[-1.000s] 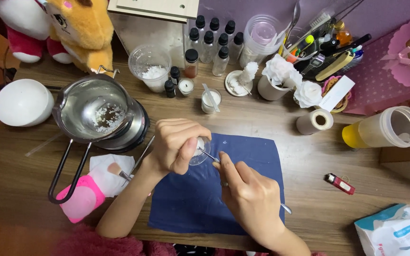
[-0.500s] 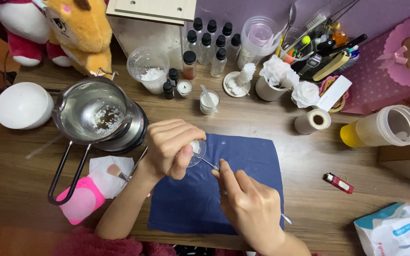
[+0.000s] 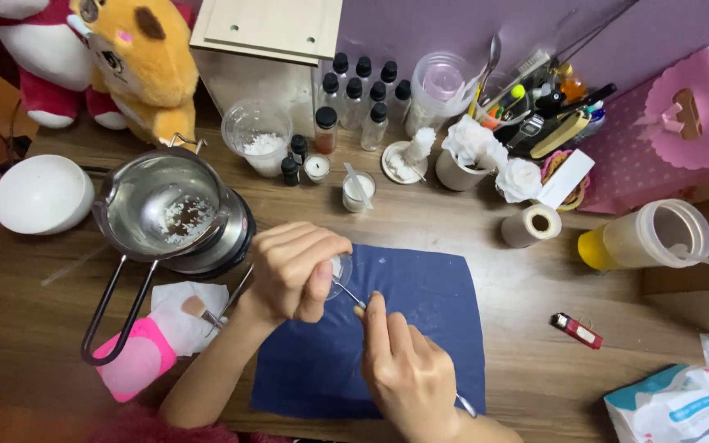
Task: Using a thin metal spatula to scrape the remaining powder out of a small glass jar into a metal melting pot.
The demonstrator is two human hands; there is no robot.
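Note:
My left hand grips a small clear glass cup, tipped on its side above the dark blue cloth. White wax shows inside the cup. In my right hand is a thin metal tool, held like a pen, its tip reaching into the cup's mouth and its other end sticking out behind my hand. Both hands hover over the left half of the cloth.
A steel melting pot with white flakes sits on a heater at left, its pink-gripped handle pointing toward me. Small bottles, cups and candles line the back. A paper roll, a yellow-based jar and a red lighter lie at right.
My right hand has drawn back toward me and slightly left with the tool. The view has shifted, so the table's things sit lower in frame. The left hand keeps its hold on the cup.

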